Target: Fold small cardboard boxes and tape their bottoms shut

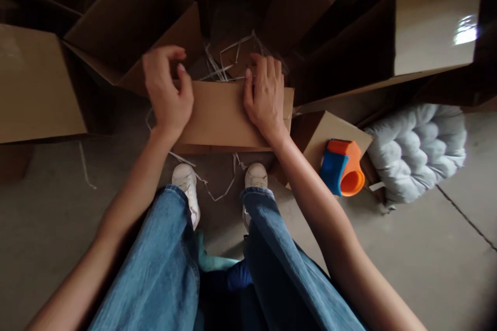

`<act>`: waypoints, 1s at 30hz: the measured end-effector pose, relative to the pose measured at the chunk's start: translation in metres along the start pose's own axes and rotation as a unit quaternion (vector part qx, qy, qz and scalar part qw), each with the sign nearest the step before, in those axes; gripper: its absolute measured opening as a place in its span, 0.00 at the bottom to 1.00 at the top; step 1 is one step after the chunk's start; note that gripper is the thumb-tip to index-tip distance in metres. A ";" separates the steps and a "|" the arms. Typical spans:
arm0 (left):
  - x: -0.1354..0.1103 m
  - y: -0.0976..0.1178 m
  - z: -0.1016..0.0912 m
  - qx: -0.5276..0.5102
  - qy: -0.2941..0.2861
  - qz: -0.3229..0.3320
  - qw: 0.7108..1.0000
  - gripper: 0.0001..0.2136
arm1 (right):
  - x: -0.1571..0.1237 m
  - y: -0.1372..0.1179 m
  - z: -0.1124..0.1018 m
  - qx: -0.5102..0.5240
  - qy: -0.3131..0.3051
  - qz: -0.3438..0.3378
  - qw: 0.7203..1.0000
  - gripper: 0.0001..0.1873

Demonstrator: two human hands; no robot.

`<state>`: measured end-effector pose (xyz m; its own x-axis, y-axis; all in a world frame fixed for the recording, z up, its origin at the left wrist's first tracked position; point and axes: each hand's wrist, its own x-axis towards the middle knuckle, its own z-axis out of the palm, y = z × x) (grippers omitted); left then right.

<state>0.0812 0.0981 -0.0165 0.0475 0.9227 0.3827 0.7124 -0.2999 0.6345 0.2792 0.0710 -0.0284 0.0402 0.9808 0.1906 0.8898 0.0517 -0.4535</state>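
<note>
Concrete floor point(427, 258) carries a flat box point(221, 119) just past the person's shoes point(186, 181), its long axis running left to right across both feet. The left hand point(166, 88) curls at the box's far left corner, thumb and fingers pinching the edge. The right hand point(264, 93) lies flat and unclenched on the top near the far right corner, fingertips over the far edge. A tape dispenser point(341, 168) sits off the box's right end, nearer the right hand, beside a cushion point(419, 150).

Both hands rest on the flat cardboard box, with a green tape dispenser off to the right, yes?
Not green: the head view shows the tape dispenser is orange and blue. The left hand and right hand do rest on the flat cardboard box.
</note>
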 end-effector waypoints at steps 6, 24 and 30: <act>0.005 -0.021 -0.009 0.041 0.045 -0.020 0.998 0.15 | 0.000 -0.002 -0.001 -0.011 -0.016 0.004 1.000 0.22; 0.007 0.005 0.004 0.079 -0.221 -0.163 0.958 0.28 | -0.035 0.034 -0.061 0.080 0.366 0.059 0.925 0.17; 0.005 0.001 0.006 0.073 -0.203 -0.144 0.966 0.28 | -0.031 0.067 -0.035 0.062 0.203 0.104 0.972 0.30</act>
<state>0.0861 0.1044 -0.0182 0.0818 0.9906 -0.1094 0.8267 -0.0062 0.5626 0.3534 0.0377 -0.0342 0.4115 0.8192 0.3994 0.7828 -0.0932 -0.6153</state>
